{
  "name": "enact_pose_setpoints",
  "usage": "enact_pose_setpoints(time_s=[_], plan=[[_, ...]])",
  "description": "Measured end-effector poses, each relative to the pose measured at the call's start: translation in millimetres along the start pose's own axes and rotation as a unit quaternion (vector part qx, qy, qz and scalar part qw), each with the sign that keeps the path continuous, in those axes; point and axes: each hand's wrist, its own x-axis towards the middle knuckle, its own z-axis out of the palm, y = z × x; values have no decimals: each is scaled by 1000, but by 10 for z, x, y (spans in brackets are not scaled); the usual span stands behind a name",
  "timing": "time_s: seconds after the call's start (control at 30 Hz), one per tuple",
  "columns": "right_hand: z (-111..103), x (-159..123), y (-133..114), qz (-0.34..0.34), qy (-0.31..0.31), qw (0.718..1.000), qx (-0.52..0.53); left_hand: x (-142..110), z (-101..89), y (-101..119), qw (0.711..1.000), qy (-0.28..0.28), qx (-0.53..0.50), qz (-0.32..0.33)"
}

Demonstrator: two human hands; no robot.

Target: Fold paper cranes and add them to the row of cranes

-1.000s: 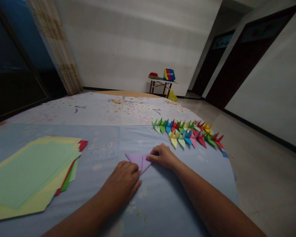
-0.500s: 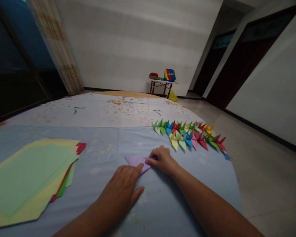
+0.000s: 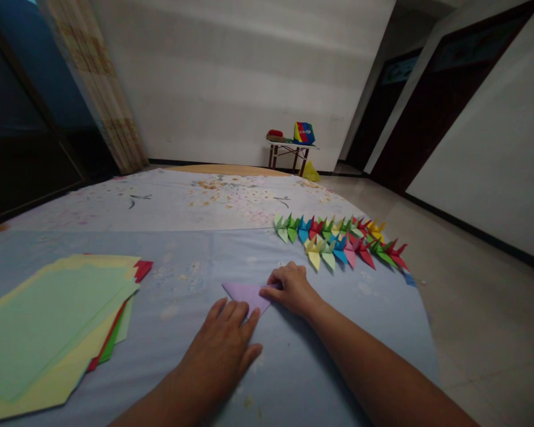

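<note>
A purple folded paper triangle (image 3: 245, 293) lies on the blue patterned cloth, its long edge away from me and its point towards me. My left hand (image 3: 225, 338) rests with fingers spread, the fingertips touching the paper's near left edge and tip. At the paper's right corner, my right hand (image 3: 291, 289) pinches it between thumb and curled fingers. Part of that corner is hidden by the fingers. Beyond my right hand stand two rows of folded paper cranes (image 3: 340, 250) in several colours.
On the left lies a stack of coloured paper sheets (image 3: 57, 320), pale green on top, with yellow, red and green edges showing. The tablecloth (image 3: 173, 204) covers a round table. By the far wall stands a small table (image 3: 293, 146) with a colourful box (image 3: 303, 133) on it.
My left hand has shifted slightly right, and its fingers have spread from a more bunched pose. The crease line seen on the triangle earlier no longer shows. My right hand keeps its pinch.
</note>
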Motion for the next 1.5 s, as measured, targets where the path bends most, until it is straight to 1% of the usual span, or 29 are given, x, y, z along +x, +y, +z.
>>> enact_pose_setpoints(time_s=[0.13, 0.23, 0.37, 0.6, 0.97, 1.13, 1.27, 1.5], plan=[[-23, -15, 4, 2, 11, 1000, 5, 8, 14, 10, 1000, 16, 8, 1], [-58, -32, 38, -8, 16, 1000, 15, 1, 28, 11, 1000, 4, 1, -3], [-91, -48, 82, -14, 15, 999, 27, -12, 44, -9, 1000, -4, -8, 8], [-53, -33, 92, -11, 10, 1000, 8, -11, 77, -41, 1000, 15, -13, 23], [-43, -50, 83, -25, 11, 1000, -9, 7, 62, -33, 999, -32, -6, 15], [-77, -100, 61, -25, 30, 999, -36, -4, 101, -46, 1000, -2, -1, 23], [-66, -152, 46, -36, 41, 997, -57, -9, 148, -58, 1000, 1, -3, 25], [-24, -147, 44, 28, 3, 998, -64, -10, 112, -62, 1000, -18, -21, 15]])
